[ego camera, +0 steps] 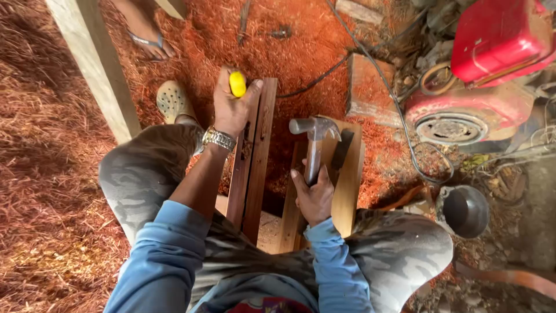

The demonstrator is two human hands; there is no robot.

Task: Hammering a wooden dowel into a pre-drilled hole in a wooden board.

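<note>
Hammer (313, 145) upright in right hand (314, 197), head up, claw pointing right.

Red engine machine (492, 64), dark metal bowl (465, 211), brick (368, 87), black cable (324, 72), pale plank (95, 69), reddish sawdust (52, 174)

Yellow chisel handle (237, 84), camo trousers (145, 174), red engine (492, 52)

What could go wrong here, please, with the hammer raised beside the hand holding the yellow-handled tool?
1. The left hand grips the yellow-handled tool upright on the dark plank; a mistimed blow from the hammer in the right hand could strike its fingers.
2. The planks sit between the knees, so they may shift.
3. The sandalled foot is near the work.
</note>
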